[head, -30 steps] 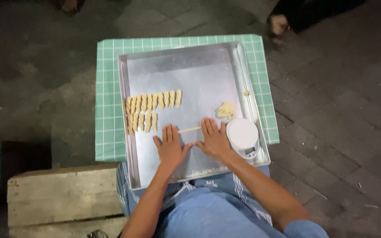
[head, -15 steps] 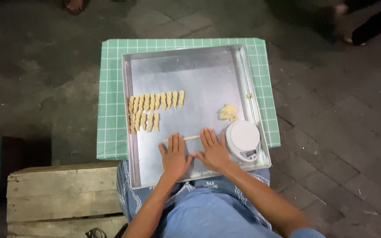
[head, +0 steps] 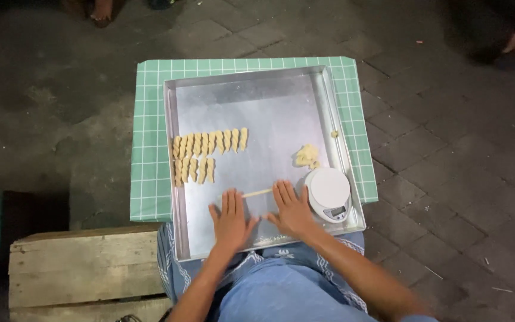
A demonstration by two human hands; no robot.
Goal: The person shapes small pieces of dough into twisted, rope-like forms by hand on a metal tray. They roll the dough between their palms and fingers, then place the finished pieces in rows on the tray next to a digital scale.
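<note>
Grey paving (head: 448, 149) is seen all around, and on it one green checked mat (head: 150, 149) is spread. One wooden crate (head: 84, 274) is set to the left of the hands, near the person's lap. One square metal tray (head: 269, 101) is laid on the mat, and both hands are placed flat on its near part. One round white scale (head: 328, 192) is stood in the tray just right of the right hand (head: 292, 210).

The left hand (head: 230, 219) and the right hand are spread open, palms down, fingers apart; nothing is gripped. One thin strip of dough (head: 256, 193) is pinned under the fingertips, its middle left bare between the two hands.

One lump of dough (head: 307, 156) is seen just beyond the right hand. Beyond the left hand, shaped pieces (head: 210, 143) are laid in two rows: about ten in the far row, about five in the near one. One small crumb (head: 334, 134) is seen by the tray's right wall.
</note>
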